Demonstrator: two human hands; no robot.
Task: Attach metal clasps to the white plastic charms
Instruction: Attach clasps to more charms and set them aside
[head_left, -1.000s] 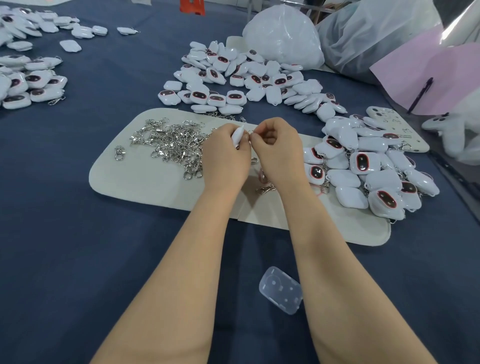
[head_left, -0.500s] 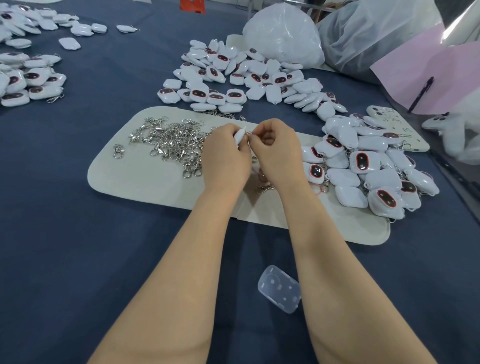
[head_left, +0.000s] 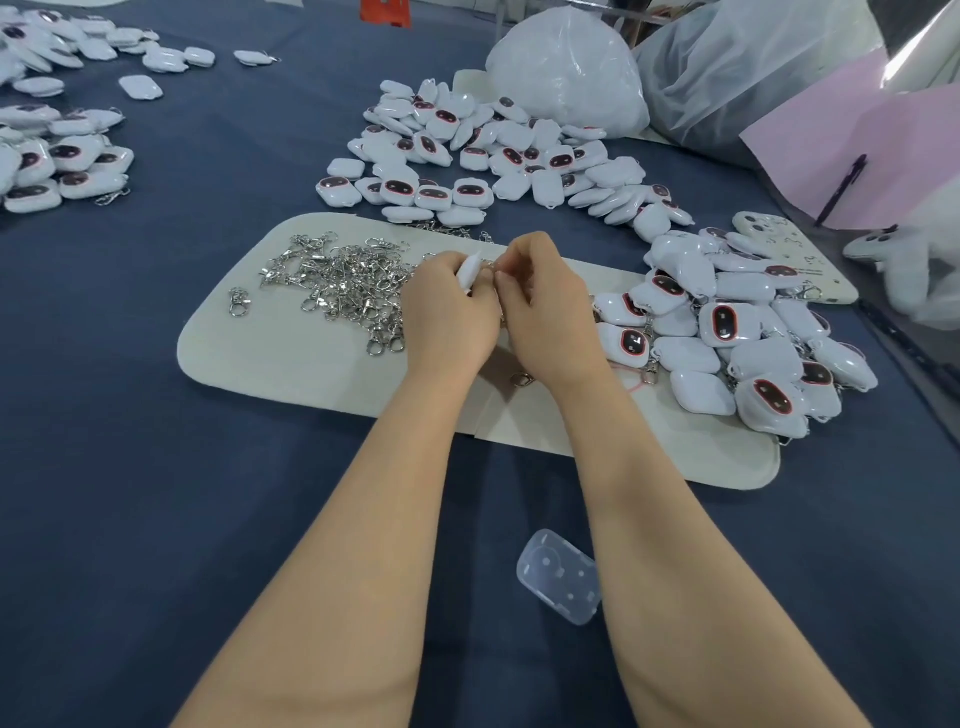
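My left hand (head_left: 449, 317) grips a white plastic charm (head_left: 470, 270) edge-on above the cream felt mat (head_left: 291, 358). My right hand (head_left: 545, 306) is pressed against it, fingertips pinching a small metal clasp (head_left: 489, 266) at the charm's top; most of the clasp is hidden. A heap of loose silver clasps (head_left: 353, 286) lies on the mat just left of my hands. One single clasp (head_left: 521, 379) rests under my right wrist. Charms with clasps on them (head_left: 727, 332) are piled at the mat's right end.
A big pile of white charms (head_left: 493, 150) lies beyond the mat, more charms (head_left: 57, 161) at far left. A clear plastic case (head_left: 561, 582) sits between my forearms. White plastic bags (head_left: 566, 67), a pink sheet with a pen (head_left: 841, 187) and a phone (head_left: 789, 254) stand at right.
My hands have stayed together over the mat, fingers shifting slightly around the charm and clasp. The view has drifted a little.
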